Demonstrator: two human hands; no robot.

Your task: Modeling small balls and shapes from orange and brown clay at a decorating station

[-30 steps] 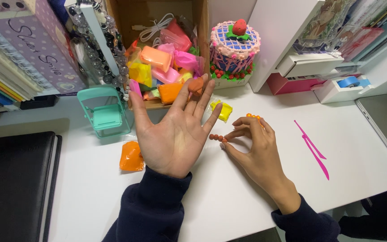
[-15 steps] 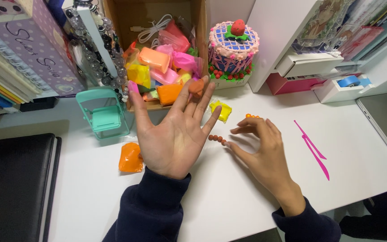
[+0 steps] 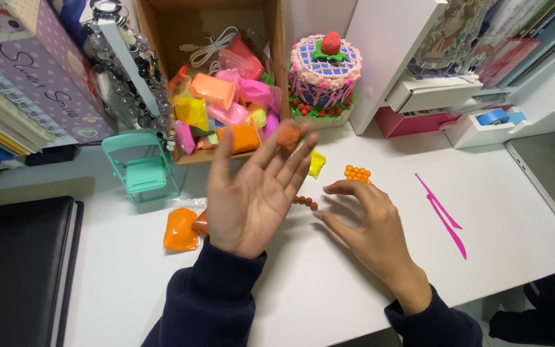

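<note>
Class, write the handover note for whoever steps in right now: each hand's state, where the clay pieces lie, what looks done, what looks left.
Left hand: raised, palm up, fingers spread, an orange clay lump on its fingertips.
Right hand: flat on the white desk, fingertips by a short row of dark red-brown balls.
Nearby: cluster of small orange balls, yellow piece, orange clay bag, pink tool.
Done: both sets of balls look rolled.
Left: probably shaping the orange lump.

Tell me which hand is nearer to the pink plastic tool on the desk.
Right. The right hand lies flat on the desk, a short gap left of the pink tool. The left hand is raised palm-up farther left, beyond the right hand.
</note>
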